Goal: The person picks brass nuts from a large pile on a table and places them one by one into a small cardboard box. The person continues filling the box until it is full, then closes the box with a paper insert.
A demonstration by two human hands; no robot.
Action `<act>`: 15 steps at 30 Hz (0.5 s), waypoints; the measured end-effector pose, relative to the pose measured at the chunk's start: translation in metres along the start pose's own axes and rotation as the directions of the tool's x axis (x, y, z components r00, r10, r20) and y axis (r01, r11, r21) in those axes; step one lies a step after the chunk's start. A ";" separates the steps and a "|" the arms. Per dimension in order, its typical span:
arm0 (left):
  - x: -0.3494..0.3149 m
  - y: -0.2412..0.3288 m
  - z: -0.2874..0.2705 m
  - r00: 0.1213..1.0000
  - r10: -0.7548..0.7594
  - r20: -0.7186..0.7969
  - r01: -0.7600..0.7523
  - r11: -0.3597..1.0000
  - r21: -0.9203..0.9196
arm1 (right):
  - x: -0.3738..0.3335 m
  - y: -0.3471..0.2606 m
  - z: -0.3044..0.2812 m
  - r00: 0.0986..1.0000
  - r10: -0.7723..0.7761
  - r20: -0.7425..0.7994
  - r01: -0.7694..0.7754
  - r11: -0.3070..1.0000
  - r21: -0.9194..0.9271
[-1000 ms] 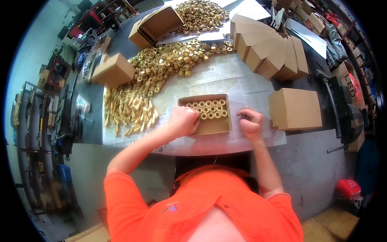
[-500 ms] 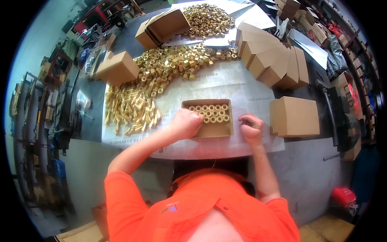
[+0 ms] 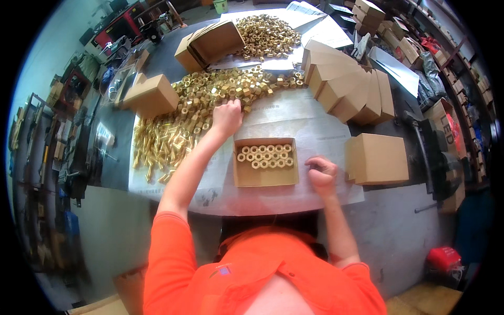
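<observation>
My left hand (image 3: pixel 227 116) reaches over the near edge of a heap of brass hex nuts (image 3: pixel 231 84). Its fingers are bent together at the nuts; what they pinch is hidden. An open cardboard box (image 3: pixel 265 180) lies in front of me, with rows of brass nuts (image 3: pixel 268 156) set hole-up against its far side. Right of that box, my right hand (image 3: pixel 322 176) rests close to the table with curled fingers; a dark gap shows between fingers and thumb, and I cannot make out anything in it.
Slim brass fittings (image 3: pixel 157 144) lie heaped at the left. Cardboard boxes stand at the right (image 3: pixel 379 159), in a fanned row (image 3: pixel 349 84) behind, at the left (image 3: pixel 152 96) and at the back (image 3: pixel 210 44). Another nut pile (image 3: pixel 268 35) lies farther back. Plastic sheeting (image 3: pixel 310 118) covers the table.
My left hand has left the box and moved up to the nut heap. Nuts at the box's left side, hidden before by that hand, now show. My right hand stays beside the box.
</observation>
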State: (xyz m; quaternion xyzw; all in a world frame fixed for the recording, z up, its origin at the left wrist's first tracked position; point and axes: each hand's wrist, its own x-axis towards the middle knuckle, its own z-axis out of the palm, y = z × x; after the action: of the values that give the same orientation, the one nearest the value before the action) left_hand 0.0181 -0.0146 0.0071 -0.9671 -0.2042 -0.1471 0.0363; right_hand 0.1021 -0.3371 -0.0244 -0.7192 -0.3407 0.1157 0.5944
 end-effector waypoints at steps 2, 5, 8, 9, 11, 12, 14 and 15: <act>0.002 -0.003 0.008 1.000 0.022 -0.015 -0.022 1.000 -0.006 | 0.000 -0.004 0.002 1.000 -0.003 -0.011 0.003 1.000 -0.020; -0.002 -0.006 0.001 0.998 0.014 -0.055 -0.017 0.998 -0.054 | 0.000 -0.006 0.002 1.000 -0.019 -0.024 0.018 0.999 -0.044; -0.012 -0.021 -0.005 0.984 -0.174 0.036 0.169 0.848 -0.502 | 0.000 -0.004 0.004 0.999 -0.036 -0.032 0.034 0.999 -0.039; -0.017 -0.029 -0.007 0.964 -0.240 0.115 0.254 0.695 -0.672 | 0.000 -0.003 0.005 0.999 -0.040 -0.034 0.039 0.999 -0.032; -0.027 -0.028 -0.035 0.914 -0.251 0.320 0.398 0.392 -0.829 | -0.001 0.003 0.004 1.000 -0.009 -0.015 0.009 1.000 0.023; -0.033 -0.022 -0.054 0.896 -0.231 0.380 0.437 0.305 -0.846 | -0.002 0.005 0.004 1.000 0.005 -0.005 -0.005 0.999 0.049; -0.045 -0.014 -0.076 0.924 -0.159 0.348 0.383 0.404 -0.831 | -0.002 0.001 0.003 1.000 0.015 0.004 -0.015 1.000 0.016; -0.052 -0.010 -0.079 0.950 -0.082 0.301 0.304 0.466 -0.831 | -0.002 0.000 0.002 1.000 0.021 0.006 -0.021 1.000 -0.003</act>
State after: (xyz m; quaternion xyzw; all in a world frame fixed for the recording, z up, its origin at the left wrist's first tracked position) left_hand -0.0529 -0.0361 0.0668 -0.8323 -0.2130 -0.1255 -0.4961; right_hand 0.0995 -0.3364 -0.0251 -0.7232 -0.3351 0.1236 0.5912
